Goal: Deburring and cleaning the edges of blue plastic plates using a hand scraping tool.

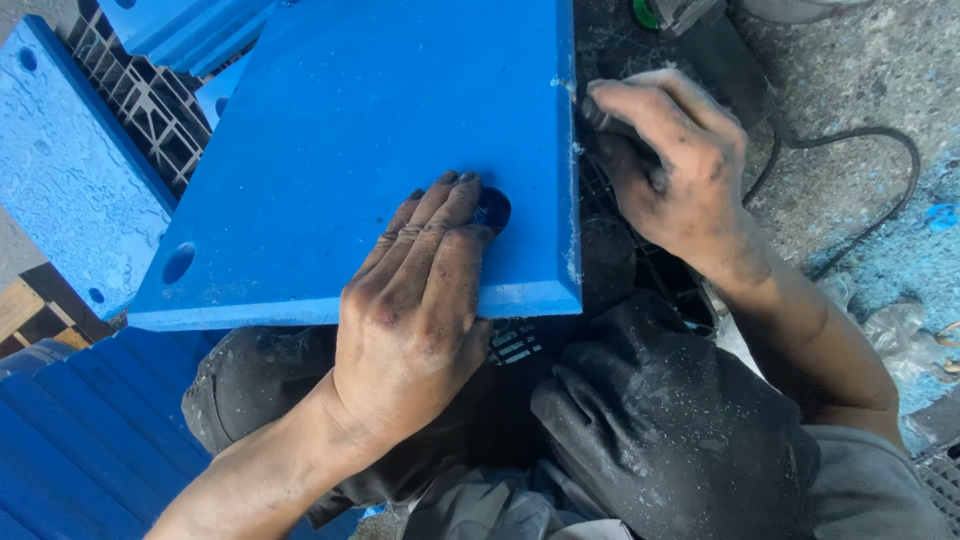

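While the head camera is looking straight down, the thick blue plastic slab (350,150) is lying across the person's lap, and everything else is best placed against it. The left hand (410,310) is pressing flat and open on the slab's near right corner, fingers together and reaching toward the round hole (493,208) just beyond the fingertips. The right hand (670,165) is working just off the slab's right edge, closed around a slim dark tool (600,118) whose tip is meeting that edge near its far end; pale shavings are clinging along the edge there. What kind of tool it is cannot be told, since the hand is hiding most of it.

Beyond the slab's right edge a black cable (850,190) is looping over the rough concrete ground (860,60), and part of a power tool with a green spot (665,12) is lying past the far right corner. Under the slab's near edge the person's dark trousers (650,420) are showing, and a black grid crate (620,250) is sitting below the right edge. More blue slabs (60,170) are lying off the left side.

As a judgement, the main risk is a slip: the tool is running along a hard edge with both hands bare, and if it is skipping off, it could be catching the right fingers or jumping toward the left hand close by. The slab is resting on the knees only, so uneven pressure could be tipping it. The cable near the right arm could also be snagging.
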